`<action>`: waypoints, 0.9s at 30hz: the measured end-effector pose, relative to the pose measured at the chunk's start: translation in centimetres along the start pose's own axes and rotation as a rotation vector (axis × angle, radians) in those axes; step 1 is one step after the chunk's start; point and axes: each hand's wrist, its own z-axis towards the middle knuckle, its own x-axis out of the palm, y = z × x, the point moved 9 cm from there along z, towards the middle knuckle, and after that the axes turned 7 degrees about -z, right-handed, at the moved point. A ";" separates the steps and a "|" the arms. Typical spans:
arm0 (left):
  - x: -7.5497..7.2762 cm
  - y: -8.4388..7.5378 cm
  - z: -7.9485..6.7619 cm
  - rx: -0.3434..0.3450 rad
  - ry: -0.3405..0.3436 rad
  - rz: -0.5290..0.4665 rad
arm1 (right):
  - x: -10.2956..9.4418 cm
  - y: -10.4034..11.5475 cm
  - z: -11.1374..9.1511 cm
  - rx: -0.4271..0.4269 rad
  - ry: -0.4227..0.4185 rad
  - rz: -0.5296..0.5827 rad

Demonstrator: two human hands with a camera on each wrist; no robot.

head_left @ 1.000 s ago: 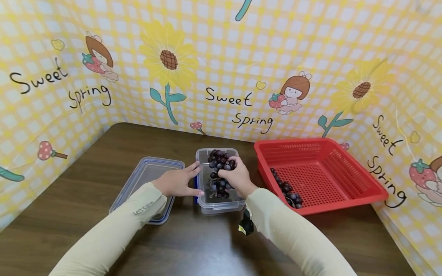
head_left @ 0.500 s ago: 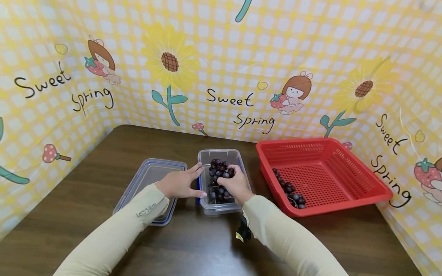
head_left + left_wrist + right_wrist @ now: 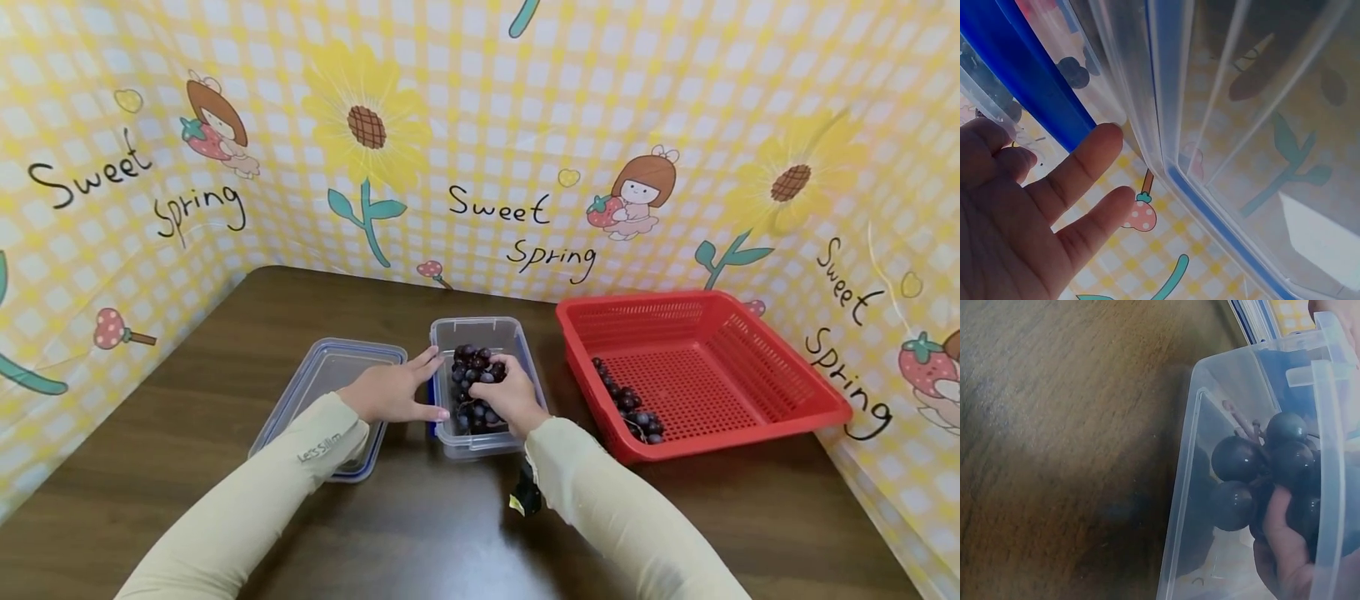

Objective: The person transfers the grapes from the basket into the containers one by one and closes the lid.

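Grapes [image 3: 463,377] sit inside a clear container [image 3: 491,332]; the right hand [image 3: 513,395], reaching in from five o'clock, curls its thumb and fingers around the bunch. Spread wide and grasping nothing, the left hand [image 3: 393,390] has its fingertips at the container's nine o'clock side, by a blue flap [image 3: 1024,67]. Beyond it at nine o'clock lies a lid [image 3: 327,371]; at three, a red basket [image 3: 690,379] holds more grapes [image 3: 632,407] along its eight o'clock side.

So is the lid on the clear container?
No, in the head view the lid lies on the table beside the clear container, which stands open with dark grapes inside.
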 end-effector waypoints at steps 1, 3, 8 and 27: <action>0.1 0.1 0.0 -0.001 0.000 -0.001 | 0.1 -0.1 0.0 0.007 0.011 -0.008; 0.2 0.1 0.0 0.000 0.000 -0.007 | 0.4 -0.2 0.0 0.004 0.020 -0.026; 0.6 0.3 -0.3 -0.007 0.008 -0.027 | 1.2 -0.4 0.1 -0.026 0.041 -0.075; 0.1 0.1 -0.1 0.017 -0.006 -0.007 | 2.9 -0.1 0.4 -0.027 0.222 -0.202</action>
